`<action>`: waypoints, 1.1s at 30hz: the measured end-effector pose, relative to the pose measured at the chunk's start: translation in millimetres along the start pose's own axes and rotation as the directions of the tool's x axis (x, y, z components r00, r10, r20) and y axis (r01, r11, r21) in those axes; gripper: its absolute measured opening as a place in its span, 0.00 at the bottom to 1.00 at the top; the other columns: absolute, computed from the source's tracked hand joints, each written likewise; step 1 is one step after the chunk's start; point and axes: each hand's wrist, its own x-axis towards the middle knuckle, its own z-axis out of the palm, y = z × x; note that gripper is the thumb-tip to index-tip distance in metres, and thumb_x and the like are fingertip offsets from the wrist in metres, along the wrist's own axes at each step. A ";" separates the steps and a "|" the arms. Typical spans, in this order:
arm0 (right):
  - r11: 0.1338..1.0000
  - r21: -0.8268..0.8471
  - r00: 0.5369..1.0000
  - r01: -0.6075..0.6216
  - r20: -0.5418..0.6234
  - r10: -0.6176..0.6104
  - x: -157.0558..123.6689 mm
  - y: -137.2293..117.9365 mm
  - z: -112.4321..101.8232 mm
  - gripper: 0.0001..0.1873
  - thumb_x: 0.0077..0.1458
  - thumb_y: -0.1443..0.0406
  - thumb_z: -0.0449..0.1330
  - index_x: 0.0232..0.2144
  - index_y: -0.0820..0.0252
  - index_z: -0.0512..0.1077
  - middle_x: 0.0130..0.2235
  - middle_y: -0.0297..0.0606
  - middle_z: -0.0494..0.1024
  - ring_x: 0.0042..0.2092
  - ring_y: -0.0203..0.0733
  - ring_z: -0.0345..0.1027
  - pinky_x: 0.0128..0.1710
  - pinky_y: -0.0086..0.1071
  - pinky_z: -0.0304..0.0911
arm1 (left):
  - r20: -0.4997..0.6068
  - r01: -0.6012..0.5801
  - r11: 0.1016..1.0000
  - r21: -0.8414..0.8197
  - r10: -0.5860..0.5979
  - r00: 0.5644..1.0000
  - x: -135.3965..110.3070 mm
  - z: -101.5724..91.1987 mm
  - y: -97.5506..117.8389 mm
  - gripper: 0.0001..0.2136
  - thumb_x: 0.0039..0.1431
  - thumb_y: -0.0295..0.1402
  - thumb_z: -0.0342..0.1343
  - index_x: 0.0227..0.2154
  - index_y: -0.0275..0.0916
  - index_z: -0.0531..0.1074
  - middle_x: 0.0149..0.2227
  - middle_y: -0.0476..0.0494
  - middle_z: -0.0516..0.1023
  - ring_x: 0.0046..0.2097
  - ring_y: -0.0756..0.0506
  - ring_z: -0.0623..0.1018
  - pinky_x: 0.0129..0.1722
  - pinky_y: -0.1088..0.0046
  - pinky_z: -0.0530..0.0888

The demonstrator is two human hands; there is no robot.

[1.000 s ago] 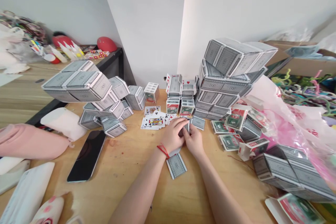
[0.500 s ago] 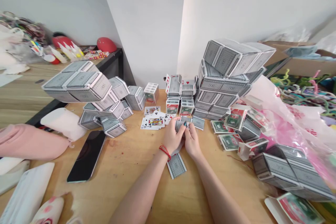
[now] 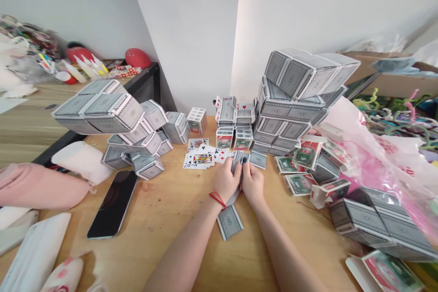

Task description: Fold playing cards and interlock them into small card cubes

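- While the left hand (image 3: 227, 184) and right hand (image 3: 253, 183) meet thumb to thumb, both pinch a grey-backed card (image 3: 234, 164), mostly hidden between them.
- A face-down card (image 3: 230, 223) lies between the forearms (image 3: 191, 246) on the wooden table (image 3: 160, 228).

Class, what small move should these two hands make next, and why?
Perhaps ease the left hand and right hand slightly apart to check the work: their thumbs sit side by side, so little of whatever is between the hands can be seen.
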 end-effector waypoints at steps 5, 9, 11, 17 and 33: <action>0.966 -0.213 0.981 0.148 -0.093 -0.171 -0.8 2.1 -0.4 0.26 0.55 0.51 0.42 0.14 0.60 0.61 0.13 0.32 0.63 0.18 0.34 0.56 0.19 0.26 0.48 | -0.019 -0.026 0.999 0.044 0.027 0.999 -0.9 0.1 1.2 0.10 0.57 0.37 0.41 0.26 0.39 0.62 0.22 0.48 0.69 0.26 0.49 0.70 0.24 0.76 0.61; 0.915 -0.352 0.958 0.195 -0.130 -0.254 -3.2 1.5 0.7 0.25 0.57 0.54 0.41 0.14 0.60 0.60 0.15 0.33 0.64 0.19 0.33 0.55 0.20 0.26 0.47 | -0.051 -0.020 0.999 0.047 0.022 0.998 -2.3 1.0 3.2 0.11 0.58 0.38 0.41 0.26 0.39 0.62 0.22 0.48 0.69 0.25 0.49 0.69 0.24 0.76 0.60; 0.895 -0.398 0.949 0.202 -0.146 -0.279 -4.9 0.6 1.2 0.25 0.57 0.55 0.40 0.14 0.60 0.60 0.15 0.33 0.64 0.19 0.32 0.54 0.20 0.26 0.46 | -0.056 -0.018 0.998 0.053 0.021 0.998 -3.1 2.1 3.8 0.11 0.58 0.38 0.41 0.26 0.39 0.62 0.22 0.48 0.69 0.25 0.49 0.69 0.24 0.76 0.60; 0.845 -0.486 0.917 0.223 -0.189 -0.351 -8.2 -0.7 1.2 0.25 0.57 0.56 0.41 0.13 0.60 0.59 0.15 0.33 0.63 0.18 0.31 0.51 0.19 0.27 0.44 | -0.054 0.000 0.994 0.110 0.006 0.999 -5.8 5.5 3.7 0.11 0.59 0.38 0.39 0.27 0.40 0.62 0.21 0.48 0.69 0.23 0.49 0.69 0.22 0.75 0.57; 0.956 -0.226 0.952 0.189 -0.198 -0.235 -4.8 -5.9 0.1 0.25 0.56 0.55 0.43 0.14 0.61 0.60 0.15 0.31 0.59 0.20 0.31 0.50 0.20 0.26 0.47 | -0.115 0.093 0.942 -0.323 -0.137 0.984 -2.9 8.7 1.4 0.11 0.59 0.34 0.37 0.25 0.39 0.60 0.25 0.47 0.67 0.28 0.49 0.69 0.28 0.75 0.64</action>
